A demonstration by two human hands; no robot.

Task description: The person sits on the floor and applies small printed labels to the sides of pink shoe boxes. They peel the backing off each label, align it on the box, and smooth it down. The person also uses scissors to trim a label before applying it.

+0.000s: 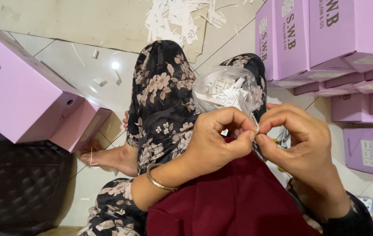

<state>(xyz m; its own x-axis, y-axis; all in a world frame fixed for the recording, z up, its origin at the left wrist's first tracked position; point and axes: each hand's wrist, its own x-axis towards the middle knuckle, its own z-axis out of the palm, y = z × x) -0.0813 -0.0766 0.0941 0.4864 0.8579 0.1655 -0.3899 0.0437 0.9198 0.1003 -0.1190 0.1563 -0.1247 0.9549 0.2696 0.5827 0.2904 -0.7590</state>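
1. Small white paper tag (254,123): pinched between my left hand (215,140) and right hand (300,144), thumb and forefinger closed on it.
2. Judged light, flimsy, tearable; grip the edge lightly.
3. Clear bag of tags (226,89) just beyond the fingertips.

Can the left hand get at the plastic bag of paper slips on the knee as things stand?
Probably yes. The left hand sits just below the plastic bag with nothing between them. But its fingertips pinch a small white slip together with the right hand, so it would need to let go first.
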